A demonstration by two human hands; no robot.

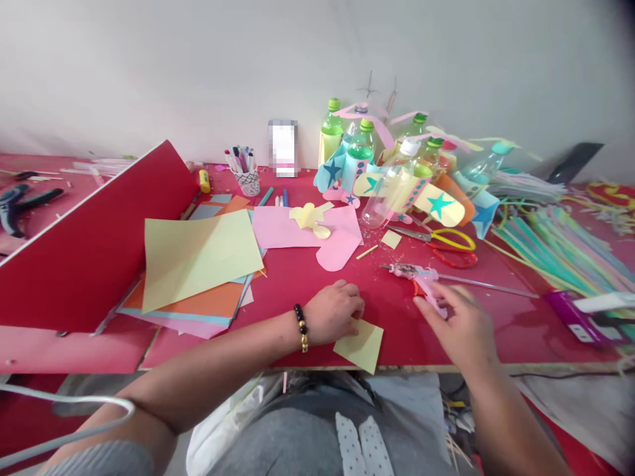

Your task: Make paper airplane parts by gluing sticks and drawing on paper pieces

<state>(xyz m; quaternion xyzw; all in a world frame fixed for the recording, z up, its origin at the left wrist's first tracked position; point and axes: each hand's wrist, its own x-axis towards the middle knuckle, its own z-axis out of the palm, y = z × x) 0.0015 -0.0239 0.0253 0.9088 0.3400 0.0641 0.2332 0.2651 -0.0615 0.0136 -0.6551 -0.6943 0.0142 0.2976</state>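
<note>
My left hand (pixel 335 312), with a beaded bracelet on its wrist, is closed at the upper edge of a small piece of yellow paper (pixel 364 347) by the table's front edge. Its curled fingers hide the paper's upper left part. My right hand (pixel 461 324) is wrapped around the handle of a pink glue gun (pixel 425 273), whose nozzle points left just above the table. A clear glue stick (pixel 486 284) extends from its back. Beyond the hands lie a pink paper shape (pixel 338 250), a small yellow square (pixel 391 238), a thin yellow strip (pixel 367 252) and scissors (pixel 449 239).
Coloured paper sheets (pixel 198 258) are stacked at left beside a standing red board (pixel 99 244). Decorated plastic bottles (pixel 391 172) crowd the back. A marker cup (pixel 247 180) and phone (pixel 283 149) stand by the wall. Coloured straws (pixel 560 244) and a purple box (pixel 575 317) lie at right.
</note>
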